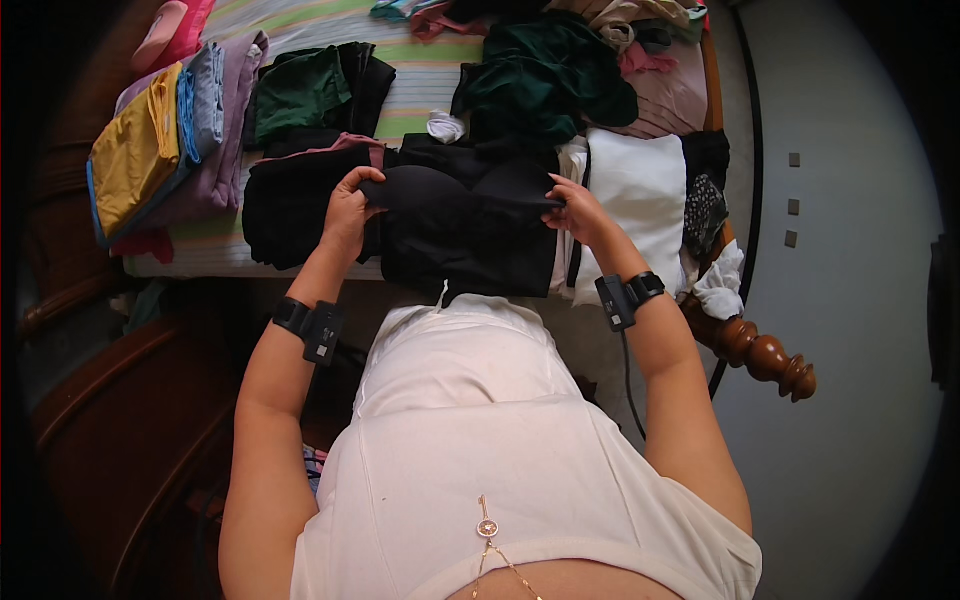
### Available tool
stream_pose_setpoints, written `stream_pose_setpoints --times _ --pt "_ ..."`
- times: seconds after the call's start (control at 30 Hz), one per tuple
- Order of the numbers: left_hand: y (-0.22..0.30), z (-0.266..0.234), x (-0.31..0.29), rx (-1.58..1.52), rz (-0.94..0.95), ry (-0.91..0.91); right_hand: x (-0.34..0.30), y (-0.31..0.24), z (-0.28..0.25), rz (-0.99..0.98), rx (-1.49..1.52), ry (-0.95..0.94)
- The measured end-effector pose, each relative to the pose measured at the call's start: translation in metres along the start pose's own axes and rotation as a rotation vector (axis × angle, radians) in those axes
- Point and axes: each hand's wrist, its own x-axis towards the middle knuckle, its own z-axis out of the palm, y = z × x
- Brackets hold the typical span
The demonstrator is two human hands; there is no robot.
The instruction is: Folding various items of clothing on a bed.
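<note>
A black bra with moulded cups is stretched sideways between my two hands, just over a dark folded garment at the bed's near edge. My left hand pinches its left end between thumb and fingers. At its other end, my right hand grips it the same way. Left of the bra lies a pile of black folded clothes. Close to my right hand is a white folded garment.
The striped bed carries dark green clothes, a yellow folded cloth on a purple one, and a small white cloth. A turned wooden bedpost juts out at right. Brown wooden furniture stands at left.
</note>
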Motion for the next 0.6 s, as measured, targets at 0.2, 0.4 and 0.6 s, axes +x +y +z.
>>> stream_pose_setpoints --times 0.2,0.4,0.6 --pt "0.011 -0.002 0.001 0.227 -0.176 0.173 -0.001 0.0 -0.01 0.089 0.086 -0.121" --pt "0.008 -0.002 -0.001 0.021 -0.211 0.089 0.0 0.0 -0.01 0.184 0.089 -0.111" --pt "0.004 -0.009 0.004 -0.373 -0.243 -0.029 -0.003 0.0 -0.011 0.188 0.061 -0.169"
